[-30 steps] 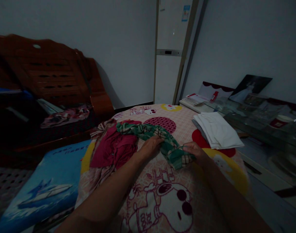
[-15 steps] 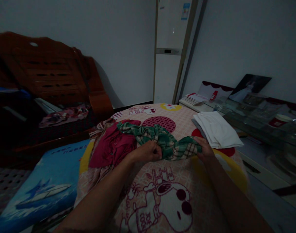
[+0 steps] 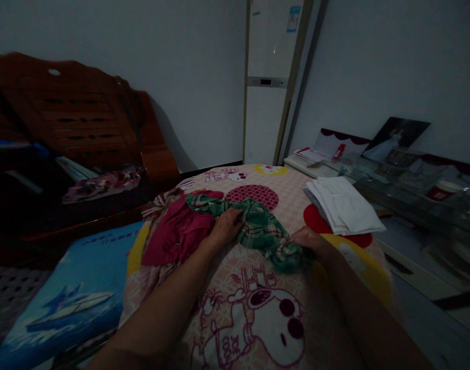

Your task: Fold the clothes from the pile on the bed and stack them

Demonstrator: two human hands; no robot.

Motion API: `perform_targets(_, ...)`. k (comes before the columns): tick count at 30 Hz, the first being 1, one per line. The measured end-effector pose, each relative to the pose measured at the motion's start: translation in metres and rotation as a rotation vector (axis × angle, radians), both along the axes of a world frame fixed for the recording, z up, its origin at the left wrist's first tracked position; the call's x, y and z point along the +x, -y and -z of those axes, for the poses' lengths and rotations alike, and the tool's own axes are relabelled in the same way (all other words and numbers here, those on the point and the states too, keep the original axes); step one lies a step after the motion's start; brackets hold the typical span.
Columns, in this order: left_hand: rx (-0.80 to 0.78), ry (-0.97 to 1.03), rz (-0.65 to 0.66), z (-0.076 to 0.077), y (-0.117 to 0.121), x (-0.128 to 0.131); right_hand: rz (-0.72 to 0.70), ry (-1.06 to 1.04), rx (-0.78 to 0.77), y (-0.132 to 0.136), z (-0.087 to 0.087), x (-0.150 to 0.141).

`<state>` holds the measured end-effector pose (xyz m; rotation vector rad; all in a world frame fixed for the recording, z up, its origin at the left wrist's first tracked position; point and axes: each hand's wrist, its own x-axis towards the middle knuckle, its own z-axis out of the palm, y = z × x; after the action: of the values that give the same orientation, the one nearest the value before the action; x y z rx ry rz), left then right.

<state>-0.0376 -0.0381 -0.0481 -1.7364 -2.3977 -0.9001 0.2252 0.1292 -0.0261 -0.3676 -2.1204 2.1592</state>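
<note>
A crumpled green plaid garment (image 3: 260,226) stretches across the bed-like surface covered with a printed pink cloth (image 3: 219,272). My left hand (image 3: 228,226) is on its middle part, fingers curled into the fabric. At its right end, my right hand (image 3: 311,241) pinches the fabric, and a bunched end hangs just below the fingers, slightly blurred. The garment's left end lies over a dark pink garment (image 3: 181,228), which is heaped with other striped and pinkish clothes (image 3: 163,203) to the left of my left hand.
Folded white cloth (image 3: 345,205) lies at the right, on top of something grey. Beyond it stands a glass-topped cabinet (image 3: 397,190) with a paper cup (image 3: 443,191). A wooden bench (image 3: 80,118) and a blue printed panel (image 3: 76,288) are at the left.
My left hand has shifted up and left along the plaid garment, its fist loosening. My right hand has moved left and slightly down, bunching the garment's right end.
</note>
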Motion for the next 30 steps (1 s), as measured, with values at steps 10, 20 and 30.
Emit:
perform_targets(10, -0.03, -0.043, -0.067, 0.0, -0.003, 0.001, 0.548, 0.161, 0.906, -0.003, 0.029, -0.032)
perform_targets(20, -0.187, -0.051, -0.16, -0.011, -0.003, 0.005, 0.794, -0.165, 0.383, -0.026, 0.027, -0.022)
perform_targets(30, -0.37, -0.121, -0.351, -0.037, 0.018, 0.004, 1.225, -0.4, -0.071, -0.051, 0.02, -0.007)
